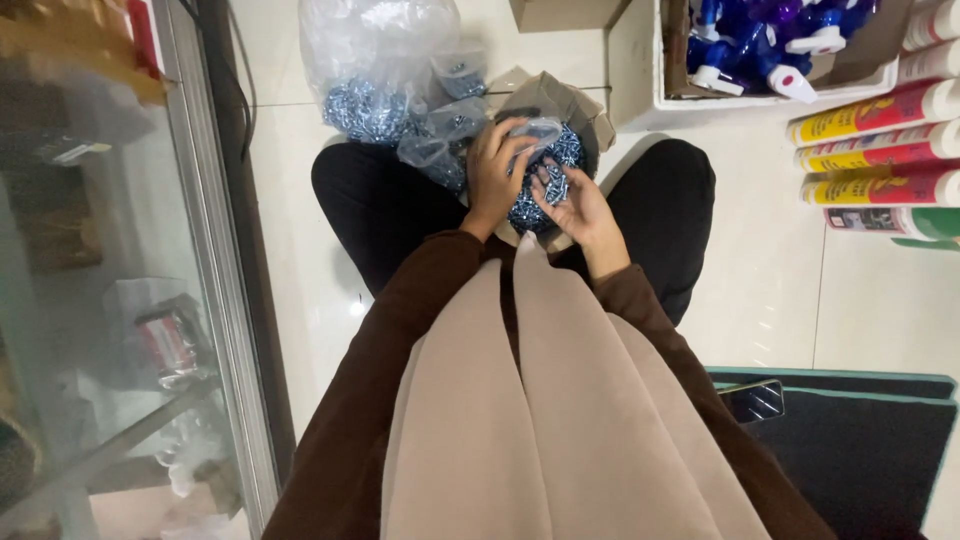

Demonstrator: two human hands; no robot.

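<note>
The person sits on the floor (pixel 300 200) with knees apart, and a small brown cardboard box (pixel 570 100) sits between the legs. The box is open at the top and full of shiny blue-silver screws (pixel 560 150).

The left hand (pixel 495 165) is over the left part of the box. Its fingers (pixel 512 138) are curled around a small clear plastic bag (pixel 540 130) and hold its top. The bag lies just above the screws, right at the fingertips, with its opening turned toward the other hand.

The right hand (pixel 575 205) is just beside it, lower and to the right, palm up. Its fingers are a bit cupped and hold a few screws (pixel 550 180). These screws lie straight below the bag, very near it. So the right hand is the one nearer the loose screws, and the left hand is the one nearer the bag. The two hands almost touch.

Behind the box, on the floor, a big clear bag (pixel 375 60) holds more screws, with smaller filled bags (pixel 440 145) leaning by it.

To the right, a white box (pixel 640 60) holds blue spray bottles (pixel 760 40). Beside it lie long red and yellow tubes (pixel 880 150), stacked side by side. A phone (pixel 752 400) rests on a dark mat (pixel 860 450) near the right elbow. On the left stands a glass cabinet (pixel 110 300) with a metal frame.
</note>
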